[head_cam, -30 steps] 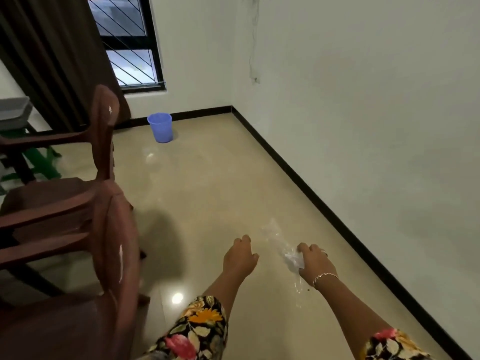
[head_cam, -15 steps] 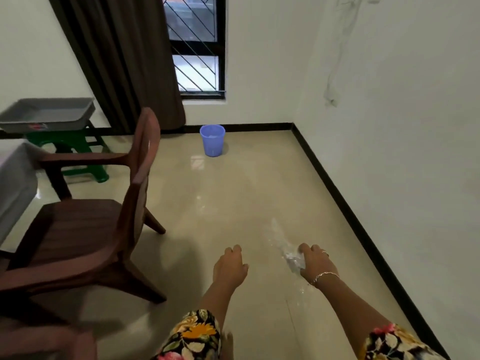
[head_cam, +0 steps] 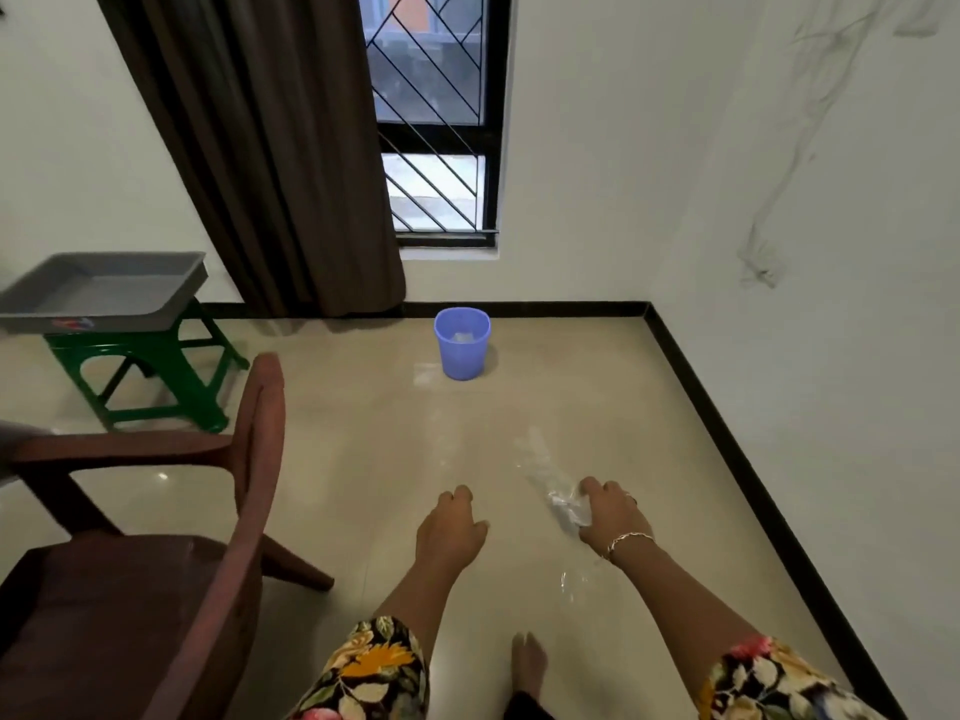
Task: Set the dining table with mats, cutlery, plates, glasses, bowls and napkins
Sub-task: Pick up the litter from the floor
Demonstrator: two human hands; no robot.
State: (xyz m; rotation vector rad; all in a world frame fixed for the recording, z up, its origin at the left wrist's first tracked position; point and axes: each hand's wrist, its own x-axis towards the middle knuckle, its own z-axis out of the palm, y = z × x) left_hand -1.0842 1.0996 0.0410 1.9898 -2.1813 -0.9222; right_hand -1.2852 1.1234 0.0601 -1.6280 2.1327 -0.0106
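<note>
Right hand (head_cam: 608,517) grips clear plastic wrap (head_cam: 563,504) | left hand (head_cam: 452,530) loosely curled, empty | floor (head_cam: 597,407) open

Crumpled clear plastic wrapper (head_cam: 563,504), thin and see-through, with a whitish bunched part at the middle. Gripped in the right hand (head_cam: 610,517), held in the air above the beige floor, in front of the body at the right side. One loose end stretching up and away from the fingers, very faint against the tiles; another end hanging down below the wrist, with small glints of light. Exact outline hard to tell because of the transparency.
</note>
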